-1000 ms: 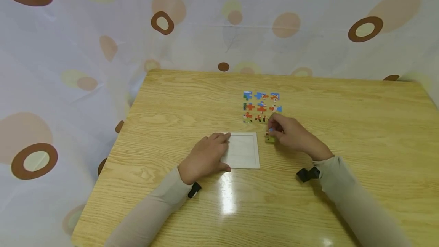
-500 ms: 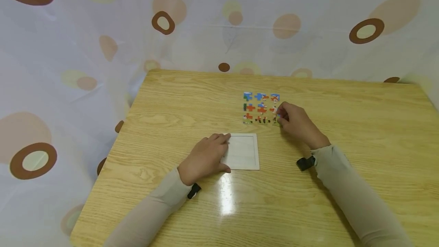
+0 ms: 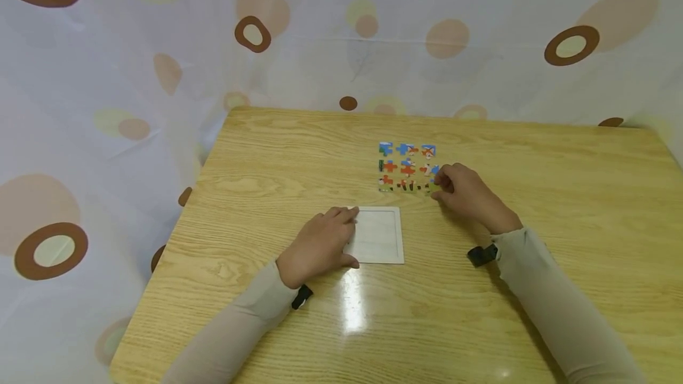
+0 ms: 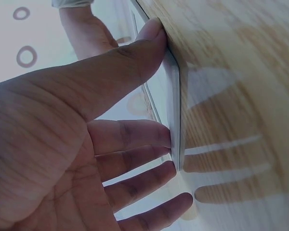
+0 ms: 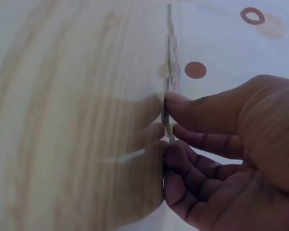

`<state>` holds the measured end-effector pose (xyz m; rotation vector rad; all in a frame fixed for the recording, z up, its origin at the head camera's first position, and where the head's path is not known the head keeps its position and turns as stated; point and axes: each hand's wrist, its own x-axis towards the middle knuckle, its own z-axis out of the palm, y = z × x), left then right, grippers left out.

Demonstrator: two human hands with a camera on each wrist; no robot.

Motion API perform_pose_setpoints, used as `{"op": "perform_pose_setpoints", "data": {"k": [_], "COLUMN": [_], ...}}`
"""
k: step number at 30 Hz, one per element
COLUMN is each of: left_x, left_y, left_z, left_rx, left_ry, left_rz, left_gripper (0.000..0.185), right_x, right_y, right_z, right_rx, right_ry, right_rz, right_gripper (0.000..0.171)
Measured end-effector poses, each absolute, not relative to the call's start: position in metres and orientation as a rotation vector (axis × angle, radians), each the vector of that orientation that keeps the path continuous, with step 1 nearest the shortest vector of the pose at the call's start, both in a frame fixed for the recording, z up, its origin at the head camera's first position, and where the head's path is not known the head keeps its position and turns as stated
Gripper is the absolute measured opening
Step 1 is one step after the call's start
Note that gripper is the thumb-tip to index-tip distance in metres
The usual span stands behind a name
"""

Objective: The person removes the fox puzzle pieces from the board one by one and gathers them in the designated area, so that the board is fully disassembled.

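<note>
Resting flat, fingers straight, the left hand covers the left edge of the white puzzle tray at frame centre on the worktop. Just above, the right hand pinches a puzzle piece at the lower right corner of the piece grid, hiding that piece from the head view. Spotted curtain fills the background.
</note>
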<state>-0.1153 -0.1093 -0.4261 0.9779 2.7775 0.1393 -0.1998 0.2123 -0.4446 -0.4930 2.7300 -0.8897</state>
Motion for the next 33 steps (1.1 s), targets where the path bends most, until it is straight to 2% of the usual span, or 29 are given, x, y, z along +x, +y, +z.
{"op": "perform_pose_setpoints", "data": {"k": [18, 33], "left_x": [-0.114, -0.113], "left_y": [-0.109, -0.108], "left_z": [-0.426, -0.427], "left_rx": [0.984, 0.991], "left_ry": [2.782, 2.757], "left_rz": [0.162, 0.147], "left_gripper": [0.06, 0.059], "right_x": [-0.199, -0.189], "right_y": [0.214, 0.226], "right_z": [-0.448, -0.455], "right_rx": [-0.448, -0.48], "right_ry": [2.716, 2.791], "right_rz": [-0.939, -1.016], "right_gripper": [0.018, 0.023]}}
